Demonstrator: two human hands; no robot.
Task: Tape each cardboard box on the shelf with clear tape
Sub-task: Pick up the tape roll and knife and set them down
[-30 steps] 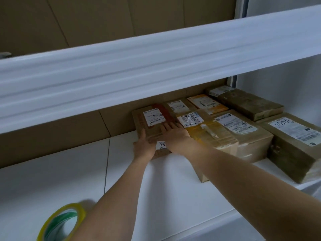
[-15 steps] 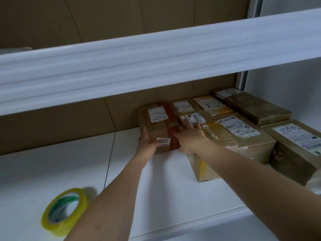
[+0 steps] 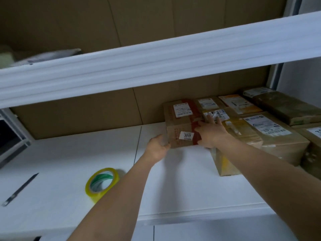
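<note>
Brown cardboard box with a red band and a white "3011" sticker [image 3: 180, 126] sits at the left end of a cluster of parcels on the white shelf [image 3: 86, 153]. Left hand [image 3: 157, 149] grips its lower-left corner, fingers curled round the edge. Right hand [image 3: 211, 133] lies on its right side, fingers spread and fairly straight, tips between it and the neighbouring brown box with a white shipping label [image 3: 271, 134]. Yellow-rimmed roll of clear tape [image 3: 101, 184] lies untouched nearby, thin dark blade tool [image 3: 20, 189] further left. Judgement: this box not yet taped; the other parcels' status can't be told.
</note>
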